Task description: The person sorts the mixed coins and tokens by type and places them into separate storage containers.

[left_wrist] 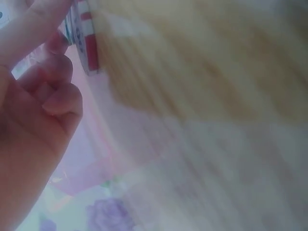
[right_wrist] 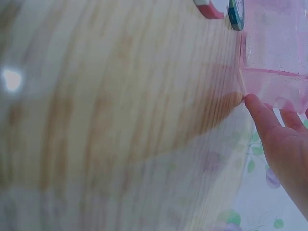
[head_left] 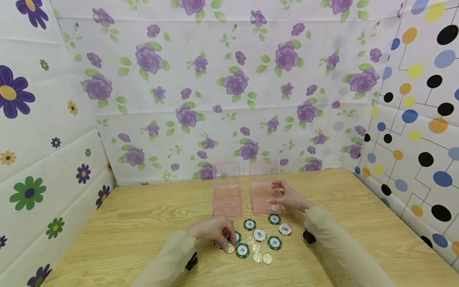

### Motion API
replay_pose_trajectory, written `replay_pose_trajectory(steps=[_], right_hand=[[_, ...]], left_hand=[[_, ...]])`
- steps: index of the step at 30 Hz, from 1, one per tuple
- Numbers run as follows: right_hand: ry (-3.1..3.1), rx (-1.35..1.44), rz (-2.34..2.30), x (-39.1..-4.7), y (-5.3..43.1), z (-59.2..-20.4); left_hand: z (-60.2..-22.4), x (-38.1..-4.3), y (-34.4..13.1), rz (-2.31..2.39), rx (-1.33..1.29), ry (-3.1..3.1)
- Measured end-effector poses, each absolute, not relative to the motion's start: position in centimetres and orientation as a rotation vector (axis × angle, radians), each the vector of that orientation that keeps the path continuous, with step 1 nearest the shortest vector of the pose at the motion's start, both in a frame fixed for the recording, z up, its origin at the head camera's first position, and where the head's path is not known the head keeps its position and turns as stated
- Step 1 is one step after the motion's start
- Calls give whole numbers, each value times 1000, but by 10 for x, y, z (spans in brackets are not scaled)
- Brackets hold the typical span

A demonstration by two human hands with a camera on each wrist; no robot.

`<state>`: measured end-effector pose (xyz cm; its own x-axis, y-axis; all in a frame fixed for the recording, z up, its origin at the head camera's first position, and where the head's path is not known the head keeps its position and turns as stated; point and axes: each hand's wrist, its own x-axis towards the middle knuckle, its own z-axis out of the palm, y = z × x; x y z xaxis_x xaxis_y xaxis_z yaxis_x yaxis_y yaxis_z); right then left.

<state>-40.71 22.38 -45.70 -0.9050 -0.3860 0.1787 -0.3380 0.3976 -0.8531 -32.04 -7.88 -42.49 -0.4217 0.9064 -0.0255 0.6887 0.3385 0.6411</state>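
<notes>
In the head view my left hand [head_left: 215, 230] reaches down among the poker chips, thumb and forefinger at the edges of a gold coin [head_left: 231, 249]. A green chip marked 20 [head_left: 242, 250] lies beside that coin, and another green chip [head_left: 236, 238] is partly hidden by the fingers. My right hand [head_left: 291, 197] is over the front of the right pink clear box [head_left: 259, 207], fingers spread. A coin [head_left: 274, 207] shows in that box below the fingertips. In the right wrist view, a fingertip [right_wrist: 250, 100] is right at the box's edge.
A second pink clear box [head_left: 227, 209] stands to the left, its lid raised like the other's. More chips, such as a white-faced 100 [head_left: 285, 229] and a green 20 [head_left: 275, 242], and several gold coins [head_left: 257, 257] lie on the wooden table [head_left: 150, 211]. Patterned cloth [head_left: 215, 79] hangs behind.
</notes>
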Motion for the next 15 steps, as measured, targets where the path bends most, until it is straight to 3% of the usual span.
replay_pose_trajectory(steps=[6,15], right_hand=[[2652,-661,-1504,-422,229,-475],[2592,-656,-1577,-392,217,-441]], left_hand=[[-424,-320,-78,792,1389,2268],[-420,-320,-79,992,1327,2196]])
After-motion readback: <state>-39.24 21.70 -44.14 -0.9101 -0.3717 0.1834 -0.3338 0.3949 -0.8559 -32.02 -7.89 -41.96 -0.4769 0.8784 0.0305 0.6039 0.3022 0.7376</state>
